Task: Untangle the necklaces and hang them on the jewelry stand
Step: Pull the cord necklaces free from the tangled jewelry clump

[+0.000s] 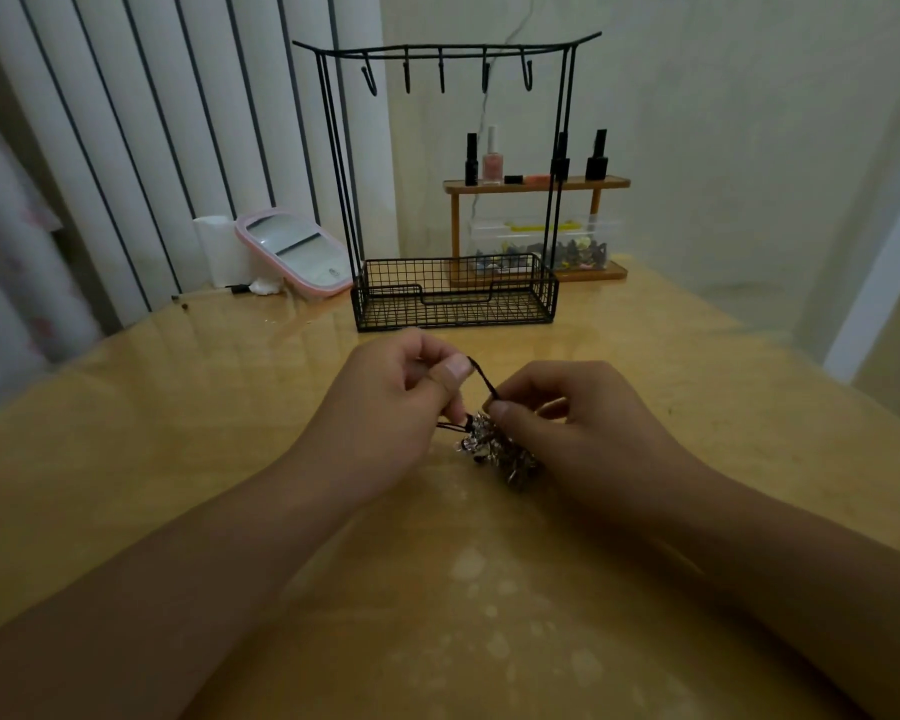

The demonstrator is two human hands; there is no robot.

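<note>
A tangled clump of necklaces [494,452], silvery chain mixed with dark cord, lies on the wooden table [178,433] between my hands. My left hand [391,407] pinches a loop of the dark cord [481,379] between thumb and fingers. My right hand [567,423] pinches the same cord lower down, right above the clump. The cord runs taut between the two pinches. Behind them stands the black wire jewelry stand [453,293], its several hooks [441,75] on the top bar bare and its basket base holding nothing.
A pink-rimmed mirror [297,252] and a white roll [219,249] sit at the back left. A small wooden shelf [536,184] with nail polish bottles and a clear box of small items stands behind the stand. Vertical blinds hang at the left.
</note>
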